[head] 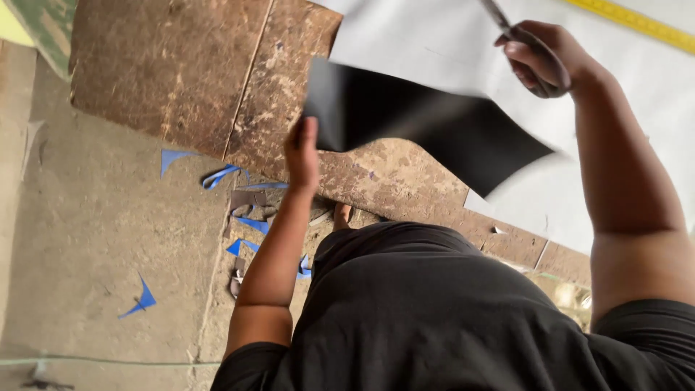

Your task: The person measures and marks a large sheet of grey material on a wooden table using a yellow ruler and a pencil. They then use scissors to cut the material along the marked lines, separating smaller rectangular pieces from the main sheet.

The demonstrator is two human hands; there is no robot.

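At eleven o'clock of the black sheet (427, 127), the left hand (302, 152) pinches its corner, lifting it off the worn wooden table (188, 72). At one o'clock the right hand (543, 58) is closed on scissors (499, 16). Cutting seems under way; the next snip needs the sheet taut. One black sheet, one white sheet (434, 43), several blue scraps (217, 176) at seven o'clock.
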